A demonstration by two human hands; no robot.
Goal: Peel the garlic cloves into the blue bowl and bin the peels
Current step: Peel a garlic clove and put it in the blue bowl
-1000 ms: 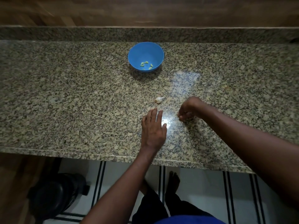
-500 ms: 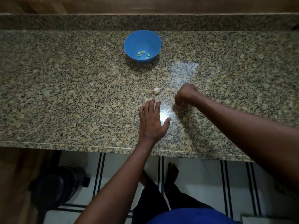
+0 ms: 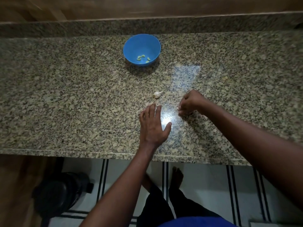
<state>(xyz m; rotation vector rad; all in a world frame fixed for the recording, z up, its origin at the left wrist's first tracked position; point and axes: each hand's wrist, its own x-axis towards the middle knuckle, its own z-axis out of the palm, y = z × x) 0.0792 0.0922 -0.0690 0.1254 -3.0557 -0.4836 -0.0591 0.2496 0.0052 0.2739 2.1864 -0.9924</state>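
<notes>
Left hand [image 3: 153, 125] lies flat on the surface [image 3: 65, 104]; right hand [image 3: 190, 102] has curled fingers, contents hidden.

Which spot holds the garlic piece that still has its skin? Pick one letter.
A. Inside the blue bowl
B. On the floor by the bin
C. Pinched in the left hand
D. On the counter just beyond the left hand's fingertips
D: the unpeeled garlic piece lies on the granite counter just past the flat left hand, while the blue bowl holds only peeled cloves.
</notes>
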